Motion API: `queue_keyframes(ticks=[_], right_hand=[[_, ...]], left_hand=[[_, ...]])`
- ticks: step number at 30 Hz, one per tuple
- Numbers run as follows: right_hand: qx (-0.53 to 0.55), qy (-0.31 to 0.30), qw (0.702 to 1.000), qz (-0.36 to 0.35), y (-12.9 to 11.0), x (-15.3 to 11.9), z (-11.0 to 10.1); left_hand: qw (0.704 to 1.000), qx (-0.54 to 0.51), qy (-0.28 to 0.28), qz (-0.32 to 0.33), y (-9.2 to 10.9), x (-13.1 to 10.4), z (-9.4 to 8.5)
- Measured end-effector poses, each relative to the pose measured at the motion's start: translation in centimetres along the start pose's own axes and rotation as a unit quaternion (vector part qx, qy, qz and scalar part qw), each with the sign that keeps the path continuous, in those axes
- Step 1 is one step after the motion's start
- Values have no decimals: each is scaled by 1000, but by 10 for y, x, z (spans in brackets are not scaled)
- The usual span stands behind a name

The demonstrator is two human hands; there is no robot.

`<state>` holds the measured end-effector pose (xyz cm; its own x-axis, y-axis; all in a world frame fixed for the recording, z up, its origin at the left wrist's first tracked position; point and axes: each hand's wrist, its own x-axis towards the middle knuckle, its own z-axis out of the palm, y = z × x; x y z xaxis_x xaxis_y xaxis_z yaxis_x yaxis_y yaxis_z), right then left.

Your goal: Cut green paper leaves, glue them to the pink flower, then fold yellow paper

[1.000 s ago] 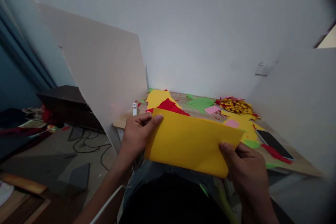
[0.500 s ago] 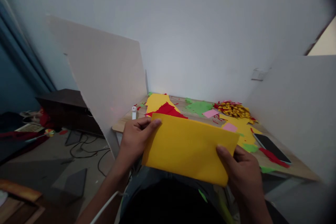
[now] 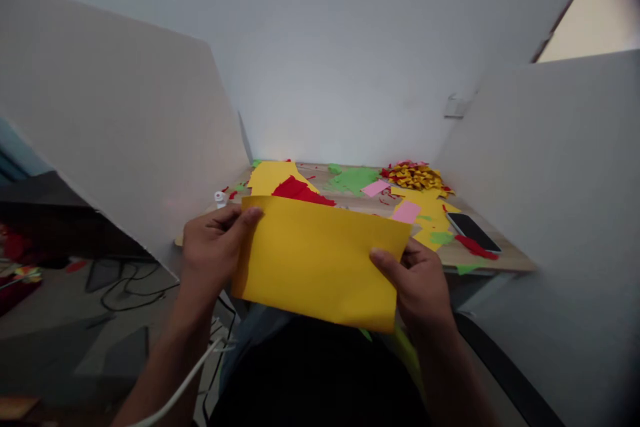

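Note:
A sheet of yellow paper (image 3: pixel 320 260) is held up above my lap, slightly tilted with its right side lower. My left hand (image 3: pixel 213 247) pinches its upper left edge, thumb in front and fingers behind. At the right edge my right hand (image 3: pixel 420 283) grips it in the same way, thumb on the near face. Just beyond the sheet, a torn piece of red paper (image 3: pixel 303 191) lies on the desk, partly over a larger yellow piece (image 3: pixel 270 175). The backs of the fingers on both hands are mostly hidden.
On the desk (image 3: pixel 510 261) lie torn green paper (image 3: pixel 356 179), pink slips (image 3: pixel 376 187), a heap of yellow and red scraps (image 3: pixel 417 175), a phone (image 3: pixel 473 232) and a small white bottle-like item (image 3: pixel 220 199). Pale panels (image 3: pixel 125 113) stand at both sides. Cables (image 3: pixel 130 290) cross the floor.
The view has turned to the right, so the desk and panels appear shifted left. Both hands still hold the yellow sheet in much the same pose.

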<state>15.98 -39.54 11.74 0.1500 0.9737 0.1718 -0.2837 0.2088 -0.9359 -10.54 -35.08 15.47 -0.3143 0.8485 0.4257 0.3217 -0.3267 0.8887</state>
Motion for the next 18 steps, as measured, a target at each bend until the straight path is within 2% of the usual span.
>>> queue_keyframes(ticks=[6, 11, 18], right_hand=[[20, 6, 1000, 7, 2, 0, -4], [3, 10, 1000, -18, 2, 1, -6], [-7, 15, 999, -35, 2, 2, -4]], left_hand=[[998, -29, -20, -51, 6, 1, 6], [997, -58, -21, -51, 6, 2, 8], [999, -24, 8, -35, -2, 5, 7]])
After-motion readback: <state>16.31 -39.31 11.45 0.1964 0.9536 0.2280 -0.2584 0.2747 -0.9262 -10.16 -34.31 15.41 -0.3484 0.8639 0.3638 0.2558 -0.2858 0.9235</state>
